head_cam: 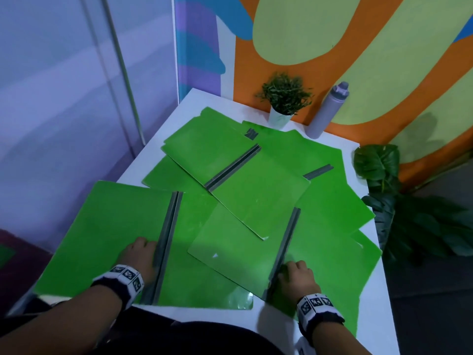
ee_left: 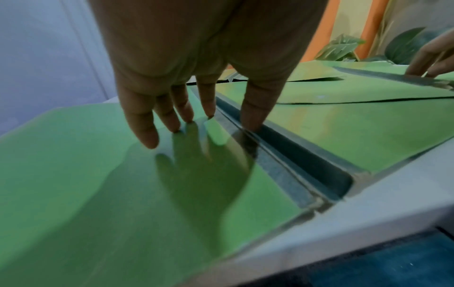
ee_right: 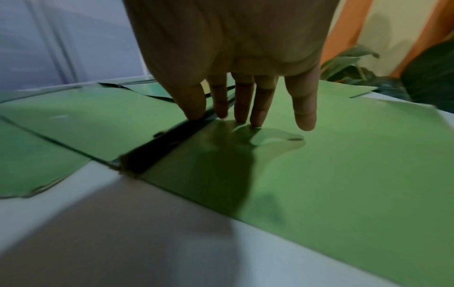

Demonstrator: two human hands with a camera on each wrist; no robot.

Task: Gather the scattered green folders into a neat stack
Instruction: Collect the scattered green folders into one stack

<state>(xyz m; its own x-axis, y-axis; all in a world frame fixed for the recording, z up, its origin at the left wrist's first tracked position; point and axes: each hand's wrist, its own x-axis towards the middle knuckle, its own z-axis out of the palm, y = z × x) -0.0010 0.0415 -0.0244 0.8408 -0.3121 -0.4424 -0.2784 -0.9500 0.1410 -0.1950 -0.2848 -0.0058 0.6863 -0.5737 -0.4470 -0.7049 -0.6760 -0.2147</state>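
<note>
Left hand (head_cam: pixel 139 254), right hand (head_cam: pixel 297 276): fingers (ee_left: pixel 145 126) straight, pressing nearest two green folders (head_cam: pixel 102 239) beside their grey spines (head_cam: pixel 167 234). Folders spread open, overlapping across worktop (head_cam: pixel 384 316). Likely light, thin, flexible, slippery; best gripped at spine.

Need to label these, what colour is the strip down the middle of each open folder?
Dark grey, on every green folder; the head view shows the spine strip best.

No words, brands or numbers can be read anywhere. The only signs are black-and-white square marker patterns on the wristbands (head_cam: pixel 127 275) (coded blocks, not letters) worn on both wrists, at the table's (head_cam: pixel 204 103) near edge. A dark patch on the far green folder (head_cam: pixel 252 133) is too blurred to read.
</note>
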